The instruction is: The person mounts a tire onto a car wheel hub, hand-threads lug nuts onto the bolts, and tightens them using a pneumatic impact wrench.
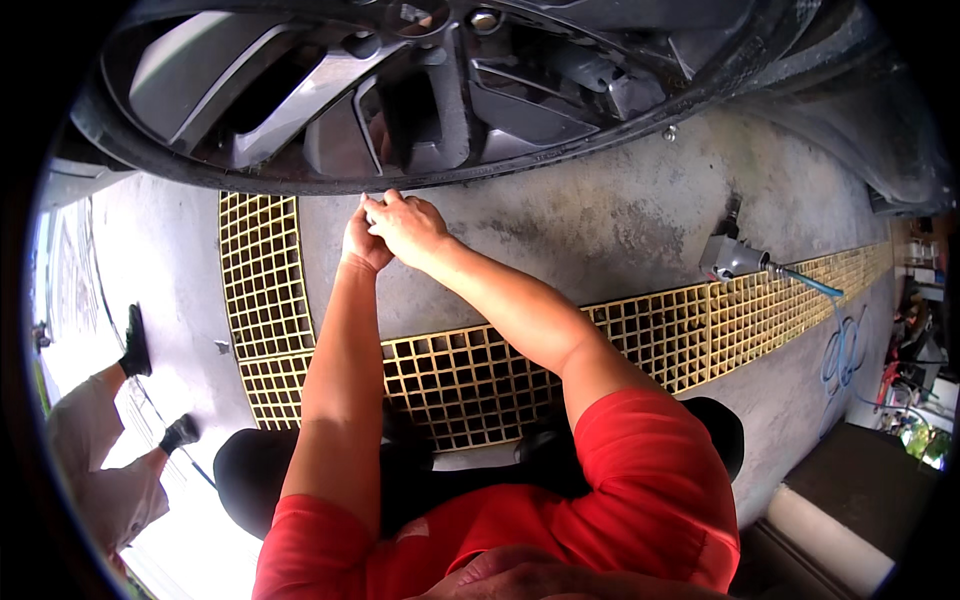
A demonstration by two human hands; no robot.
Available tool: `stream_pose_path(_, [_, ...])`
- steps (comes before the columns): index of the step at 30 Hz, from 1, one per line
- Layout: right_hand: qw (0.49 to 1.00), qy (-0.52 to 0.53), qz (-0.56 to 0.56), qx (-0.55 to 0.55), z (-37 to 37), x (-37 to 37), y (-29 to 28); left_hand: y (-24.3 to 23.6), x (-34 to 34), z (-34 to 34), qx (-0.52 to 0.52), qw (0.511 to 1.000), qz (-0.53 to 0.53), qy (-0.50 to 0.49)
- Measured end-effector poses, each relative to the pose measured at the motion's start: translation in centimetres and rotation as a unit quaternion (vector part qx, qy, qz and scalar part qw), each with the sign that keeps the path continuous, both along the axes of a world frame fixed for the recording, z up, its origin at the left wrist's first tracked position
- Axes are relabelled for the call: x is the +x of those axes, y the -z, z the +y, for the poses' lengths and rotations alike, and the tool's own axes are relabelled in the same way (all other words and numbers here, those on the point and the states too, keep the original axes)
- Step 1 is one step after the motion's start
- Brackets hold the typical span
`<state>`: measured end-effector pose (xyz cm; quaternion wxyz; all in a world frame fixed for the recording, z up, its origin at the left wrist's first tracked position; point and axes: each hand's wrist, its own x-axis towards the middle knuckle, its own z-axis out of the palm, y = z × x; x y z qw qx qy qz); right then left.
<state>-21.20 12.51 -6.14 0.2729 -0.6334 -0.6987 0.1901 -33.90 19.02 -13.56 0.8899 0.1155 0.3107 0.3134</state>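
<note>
My left hand (364, 243) and my right hand (412, 228) meet just below the lower edge of a black car tire (250, 179). Their fingers are closed against each other, pinched together at the tips. Whatever may lie between them is too small or hidden to make out. Above, the wheel rim (318, 88) shows dark and silver spokes, with a lug nut (485, 20) near its hub. Whether my fingertips touch the tire I cannot tell.
Yellow floor grating (470, 385) crosses the concrete. An impact wrench (738, 260) lies at right on a blue air hose (842, 355). A small metal piece (671, 133) sits below the tire. At far left are another person's legs (115, 490). A dark box (850, 490) stands lower right.
</note>
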Motion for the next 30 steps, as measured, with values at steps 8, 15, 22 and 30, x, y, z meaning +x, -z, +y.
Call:
stream_pose_path(8, [0.867,0.137,0.451,0.161,1.4,4.5,-4.8,-5.4,3.2,0.7,0.036,0.996,0.081,0.016])
stream_pose_path(15, [0.860,0.269,0.293,0.321,3.0,7.4,-8.9,-5.8,5.9,1.1,0.045,0.983,0.164,-0.071])
stream_pose_path(22, [0.846,0.313,0.042,0.429,5.3,7.3,-10.2,-4.5,7.1,2.3,0.041,0.988,0.099,-0.113])
stream_pose_path(30, [0.836,0.359,0.177,0.376,6.0,5.7,-11.2,-4.5,6.8,2.4,0.046,0.989,0.109,-0.092])
